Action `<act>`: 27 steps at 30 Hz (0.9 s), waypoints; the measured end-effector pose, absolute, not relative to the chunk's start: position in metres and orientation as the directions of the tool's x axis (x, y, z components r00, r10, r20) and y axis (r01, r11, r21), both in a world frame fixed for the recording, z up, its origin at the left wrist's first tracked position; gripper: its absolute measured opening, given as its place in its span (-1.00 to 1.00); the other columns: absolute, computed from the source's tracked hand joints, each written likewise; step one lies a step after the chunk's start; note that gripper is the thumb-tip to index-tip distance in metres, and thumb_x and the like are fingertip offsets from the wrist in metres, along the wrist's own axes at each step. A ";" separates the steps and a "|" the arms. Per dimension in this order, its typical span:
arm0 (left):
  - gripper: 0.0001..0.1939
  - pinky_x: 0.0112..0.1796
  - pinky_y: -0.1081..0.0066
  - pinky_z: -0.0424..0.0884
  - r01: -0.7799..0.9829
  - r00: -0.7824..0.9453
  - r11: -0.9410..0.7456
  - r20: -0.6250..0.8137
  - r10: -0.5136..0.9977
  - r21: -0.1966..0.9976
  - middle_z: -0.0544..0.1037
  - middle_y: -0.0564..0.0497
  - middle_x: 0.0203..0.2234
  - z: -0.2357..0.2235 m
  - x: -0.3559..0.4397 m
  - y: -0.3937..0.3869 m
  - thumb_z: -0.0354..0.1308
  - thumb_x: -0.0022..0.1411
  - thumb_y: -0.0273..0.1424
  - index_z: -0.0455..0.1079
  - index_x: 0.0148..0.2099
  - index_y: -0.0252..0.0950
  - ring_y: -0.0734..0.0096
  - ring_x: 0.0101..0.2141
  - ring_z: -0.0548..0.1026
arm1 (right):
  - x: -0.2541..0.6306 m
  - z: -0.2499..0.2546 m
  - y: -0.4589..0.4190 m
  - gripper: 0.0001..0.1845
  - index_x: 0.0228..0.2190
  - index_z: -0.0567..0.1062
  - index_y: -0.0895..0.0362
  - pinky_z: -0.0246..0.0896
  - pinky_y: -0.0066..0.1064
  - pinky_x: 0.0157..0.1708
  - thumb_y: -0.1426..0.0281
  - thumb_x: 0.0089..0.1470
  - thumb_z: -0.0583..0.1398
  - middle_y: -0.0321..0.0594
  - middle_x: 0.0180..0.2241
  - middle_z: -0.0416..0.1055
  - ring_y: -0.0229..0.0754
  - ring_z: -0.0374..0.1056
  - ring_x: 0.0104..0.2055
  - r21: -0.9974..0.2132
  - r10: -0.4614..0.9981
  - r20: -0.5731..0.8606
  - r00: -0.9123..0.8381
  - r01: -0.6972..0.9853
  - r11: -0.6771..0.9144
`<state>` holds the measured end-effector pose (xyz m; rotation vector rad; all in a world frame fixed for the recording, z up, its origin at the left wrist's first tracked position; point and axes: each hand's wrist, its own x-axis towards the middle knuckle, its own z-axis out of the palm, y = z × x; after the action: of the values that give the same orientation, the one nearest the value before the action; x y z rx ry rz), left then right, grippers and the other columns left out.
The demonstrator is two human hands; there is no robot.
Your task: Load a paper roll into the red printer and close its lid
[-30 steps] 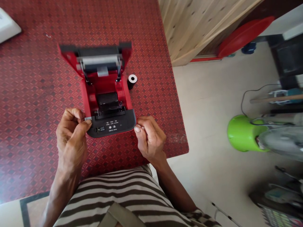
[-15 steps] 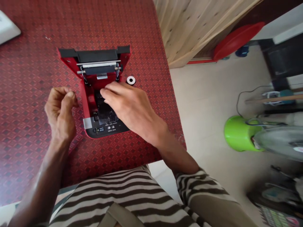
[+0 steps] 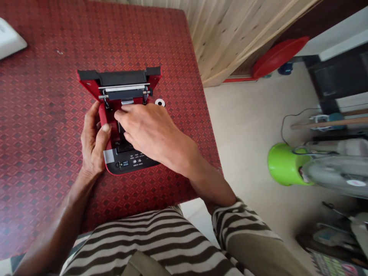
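Observation:
A small red and black printer [image 3: 126,163], apparently a receipt or label printer, stands on the table with its lid [image 3: 122,78] raised. My left hand [image 3: 93,143] grips the red left side wall, thumb on the inner edge and fingers outside. Over the inner bay, my right hand [image 3: 152,128] reaches down with its fingers curled together. The fingertips are partly hidden, and I cannot make out what they hold. Just behind the right hand, at the printer's right, stands a small white paper roll [image 3: 160,102] with a dark core.
A red patterned table [image 3: 51,115] carries everything. A white object [image 3: 10,38] sits at its far left corner. Beyond the right edge are a wooden panel [image 3: 224,34], a red round thing [image 3: 278,57], and a green bucket [image 3: 280,165] on the floor.
My left hand has moved right, from a pinch beside the printer to a grip on its left wall. My right hand has shifted slightly left over the bay.

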<state>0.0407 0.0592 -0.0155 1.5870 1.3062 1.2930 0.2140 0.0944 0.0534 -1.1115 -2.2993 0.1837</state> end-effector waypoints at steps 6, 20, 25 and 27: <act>-0.36 0.19 0.17 0.30 0.344 -0.054 -0.188 0.219 0.974 0.920 0.50 -0.06 0.18 -0.015 0.042 0.059 0.08 0.38 -0.01 0.29 0.37 -0.19 0.17 0.13 0.44 | 0.274 0.095 0.058 -0.77 -0.07 0.56 0.14 0.35 -0.44 -0.47 0.41 0.22 0.31 -0.26 -0.15 0.57 -0.33 0.40 -0.39 -0.619 0.845 0.350 -0.405 0.577 0.533; -0.42 0.07 0.16 0.33 0.361 -0.084 -0.162 0.205 0.975 0.918 0.58 -0.06 -0.02 -0.009 0.046 0.062 0.06 0.30 -0.12 0.42 0.26 -0.30 0.18 -0.02 0.47 | 0.307 -0.022 0.032 -0.69 -0.09 0.57 0.01 0.45 -0.27 -0.18 0.32 0.10 0.38 -0.27 -0.18 0.58 -0.19 0.50 -0.21 -0.974 0.991 -0.065 -0.120 0.224 -0.036; -0.44 -0.01 0.19 0.32 0.376 -0.083 -0.158 0.203 0.976 0.913 0.56 -0.03 -0.09 -0.010 0.045 0.062 0.05 0.29 -0.13 0.43 0.23 -0.27 0.22 -0.09 0.45 | 0.320 -0.012 0.030 -0.53 0.04 0.53 0.03 0.42 -0.34 -0.21 0.39 0.06 0.38 -0.25 -0.11 0.58 -0.24 0.50 -0.22 -0.971 0.974 -0.099 -0.205 0.233 -0.050; -0.45 -0.04 0.20 0.32 0.381 -0.083 -0.152 0.198 0.977 0.912 0.55 -0.02 -0.13 -0.010 0.045 0.062 0.05 0.29 -0.13 0.44 0.22 -0.27 0.24 -0.13 0.44 | 0.331 -0.005 0.035 -0.47 0.09 0.51 0.02 0.42 -0.36 -0.25 0.42 0.06 0.37 -0.24 -0.05 0.59 -0.26 0.50 -0.25 -0.969 0.962 -0.131 -0.239 0.236 -0.074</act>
<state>0.0451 0.0622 -0.0097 1.5724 1.4945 1.2313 0.3305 0.0349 -0.0049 -1.3264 -1.5221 1.3632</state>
